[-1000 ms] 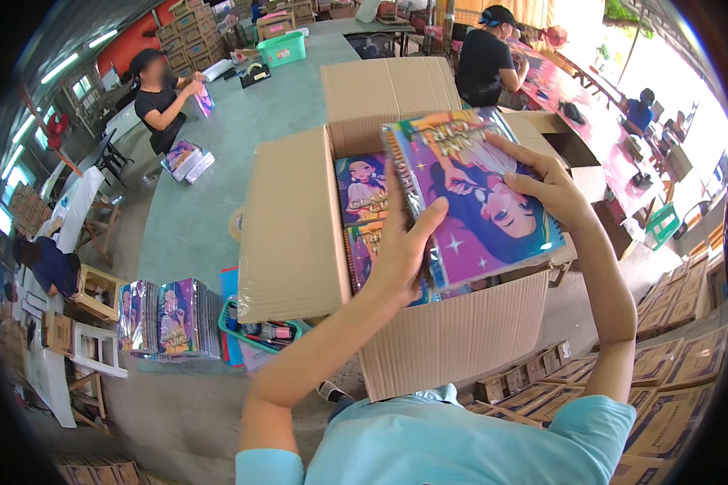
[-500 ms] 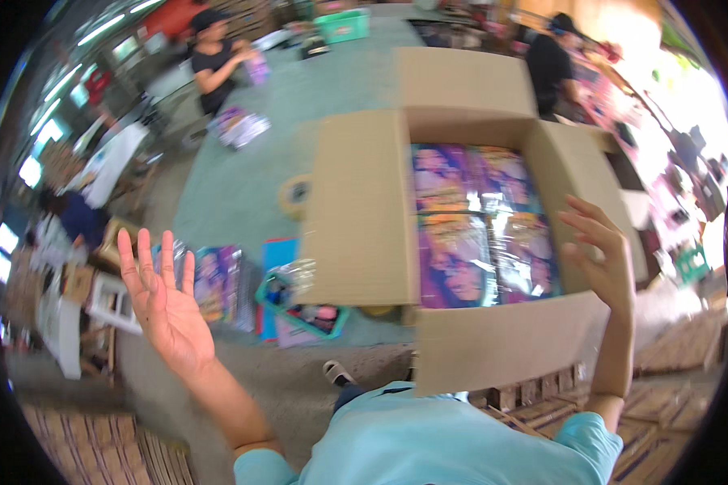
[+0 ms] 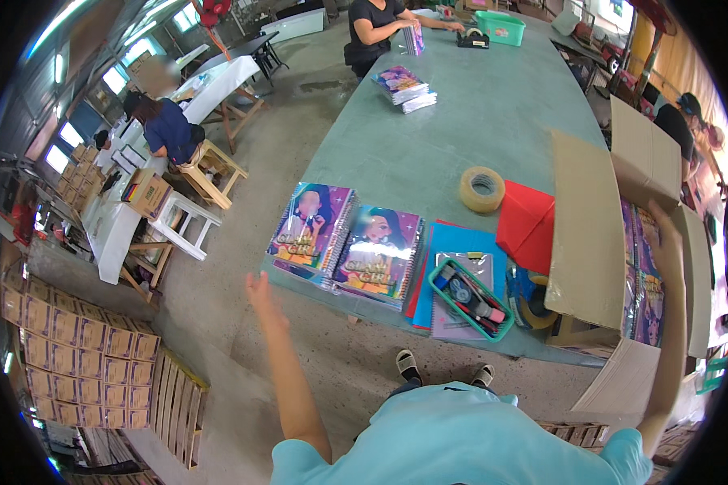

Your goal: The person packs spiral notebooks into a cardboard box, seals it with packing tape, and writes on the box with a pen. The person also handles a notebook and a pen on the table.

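My left hand [image 3: 264, 303] is raised with nothing in it, fingers apart, just off the near left corner of the table. Beside it stand two stacks of spiral notebooks with purple covers, a left stack [image 3: 306, 226] and a right stack [image 3: 378, 255]. Far to the right, my right hand [image 3: 666, 236] is held over an opened cardboard carton [image 3: 588, 234], its fingers stretched out and holding nothing. Inside the carton lie packed purple notebooks [image 3: 644, 271], partly hidden by my right arm and the flaps.
On the green table [image 3: 453, 145] are a tape roll [image 3: 482, 190], red sheets [image 3: 527, 225] and a teal basket [image 3: 471, 299] of small tools. A co-worker [image 3: 374, 32] handles notebooks at the far side. Stacked cartons [image 3: 89, 356] and a wooden pallet [image 3: 176, 408] stand on the left.
My view has swung left, so the carton now sits at the right and both notebook stacks show fully. Both hands stay raised and empty.
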A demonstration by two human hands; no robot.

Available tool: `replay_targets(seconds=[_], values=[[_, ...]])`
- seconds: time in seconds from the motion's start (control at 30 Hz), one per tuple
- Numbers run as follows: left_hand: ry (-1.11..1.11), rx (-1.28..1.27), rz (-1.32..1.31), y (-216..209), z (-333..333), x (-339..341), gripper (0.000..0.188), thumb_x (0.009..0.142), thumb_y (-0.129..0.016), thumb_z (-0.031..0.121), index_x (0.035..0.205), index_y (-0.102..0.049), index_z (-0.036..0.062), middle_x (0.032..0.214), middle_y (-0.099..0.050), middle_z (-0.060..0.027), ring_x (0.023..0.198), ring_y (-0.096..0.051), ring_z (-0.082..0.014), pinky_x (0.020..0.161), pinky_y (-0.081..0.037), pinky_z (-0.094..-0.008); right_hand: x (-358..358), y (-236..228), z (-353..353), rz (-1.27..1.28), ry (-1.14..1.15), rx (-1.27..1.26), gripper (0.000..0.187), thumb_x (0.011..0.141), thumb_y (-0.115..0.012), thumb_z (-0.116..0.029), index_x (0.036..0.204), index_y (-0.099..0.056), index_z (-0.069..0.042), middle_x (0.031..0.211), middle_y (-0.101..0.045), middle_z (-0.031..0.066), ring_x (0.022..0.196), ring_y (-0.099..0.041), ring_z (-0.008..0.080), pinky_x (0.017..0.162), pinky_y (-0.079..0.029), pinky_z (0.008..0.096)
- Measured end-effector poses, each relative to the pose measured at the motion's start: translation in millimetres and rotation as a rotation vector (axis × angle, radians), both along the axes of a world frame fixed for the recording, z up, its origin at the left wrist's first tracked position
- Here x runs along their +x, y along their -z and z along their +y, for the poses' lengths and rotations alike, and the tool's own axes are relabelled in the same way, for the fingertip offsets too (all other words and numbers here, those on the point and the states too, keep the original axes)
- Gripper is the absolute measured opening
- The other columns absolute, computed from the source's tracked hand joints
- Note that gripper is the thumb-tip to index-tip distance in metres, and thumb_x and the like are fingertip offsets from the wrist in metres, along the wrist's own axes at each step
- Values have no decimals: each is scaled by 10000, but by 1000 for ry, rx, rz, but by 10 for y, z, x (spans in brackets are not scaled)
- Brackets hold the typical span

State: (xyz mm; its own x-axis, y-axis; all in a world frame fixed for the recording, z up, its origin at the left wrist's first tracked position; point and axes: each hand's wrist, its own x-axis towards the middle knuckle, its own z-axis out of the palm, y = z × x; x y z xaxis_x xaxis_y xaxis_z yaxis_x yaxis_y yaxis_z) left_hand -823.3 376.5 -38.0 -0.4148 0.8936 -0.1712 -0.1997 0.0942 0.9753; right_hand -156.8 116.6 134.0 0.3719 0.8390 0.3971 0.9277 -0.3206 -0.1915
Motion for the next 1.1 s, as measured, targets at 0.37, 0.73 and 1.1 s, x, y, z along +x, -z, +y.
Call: replay_targets(seconds=[0.37, 0.73, 1.1], values=[[225, -84, 282, 619, 1200, -171, 927, 798, -554, 650, 1434, -262, 43, 1463, -295, -170, 1341, -286, -317, 1075, -246, -443, -3478, 2091, 2229, 1368, 122, -71, 719, 791, -728, -342, 1327, -413, 18, 1243, -519, 196, 1126, -507, 232, 977, -386, 384], [979, -174, 162, -137, 1749, -249, 723, 726, -737, 177, 1322, -377, -19, 1188, -571, -164, 983, -617, -240, 837, -500, -363, -4012, 2821, 2586, 1307, 162, 56, 756, 643, -823, -281, 1097, -352, 99, 1061, -507, 227, 953, -546, 260, 798, -459, 353], [547, 486, 1042, -1476, 328, 897, 917, 591, -773, 24, 1380, -325, 152, 1041, -635, -165, 917, -652, -299, 768, -513, -373, -3591, 409, 1575, 749, -187, 224, 916, 533, -826, -163, 1306, -342, -85, 1028, -552, 177, 903, -581, 312, 763, -487, 377]])
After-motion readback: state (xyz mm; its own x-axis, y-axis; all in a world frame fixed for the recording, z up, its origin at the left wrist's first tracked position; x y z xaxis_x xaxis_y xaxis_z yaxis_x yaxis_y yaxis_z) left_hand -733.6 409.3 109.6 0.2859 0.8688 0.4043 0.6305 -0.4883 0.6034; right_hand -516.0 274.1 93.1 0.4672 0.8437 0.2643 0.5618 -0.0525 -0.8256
